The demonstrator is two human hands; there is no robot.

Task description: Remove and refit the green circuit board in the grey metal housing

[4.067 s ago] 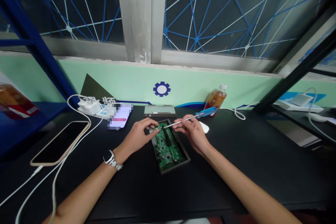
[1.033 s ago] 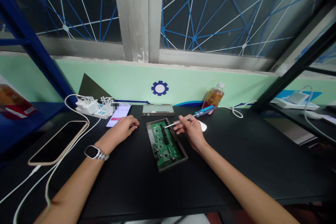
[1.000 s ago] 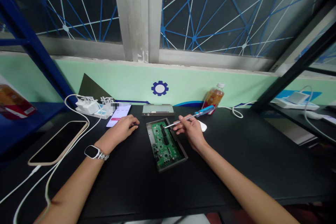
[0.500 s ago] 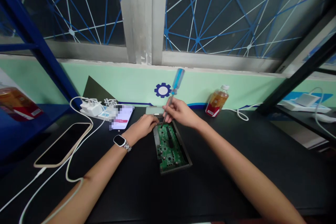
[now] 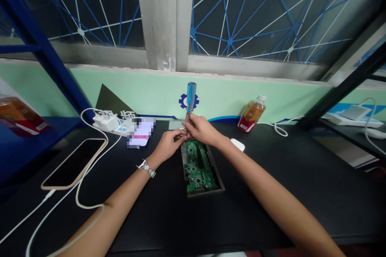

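A green circuit board (image 5: pixel 199 166) lies in an open grey metal case (image 5: pixel 222 184) on the black table. My right hand (image 5: pixel 201 129) is closed round the shaft of a blue-handled screwdriver (image 5: pixel 189 97), which stands upright over the board's far left corner. My left hand (image 5: pixel 169 143) pinches at that same corner, fingertips touching the screwdriver's lower shaft. The tip and what the left fingers hold are hidden.
A grey case lid (image 5: pixel 175 125) lies behind the board. A phone on a white cable (image 5: pixel 74 162) rests at the left, beside a power strip (image 5: pixel 113 123) and a second phone (image 5: pixel 141 133). A drink bottle (image 5: pixel 251 113) and a small white object (image 5: pixel 238 144) sit to the right.
The screwdriver went from lying slanted in my right hand to standing upright at the board's far left corner. My left hand came back from the table to that corner.
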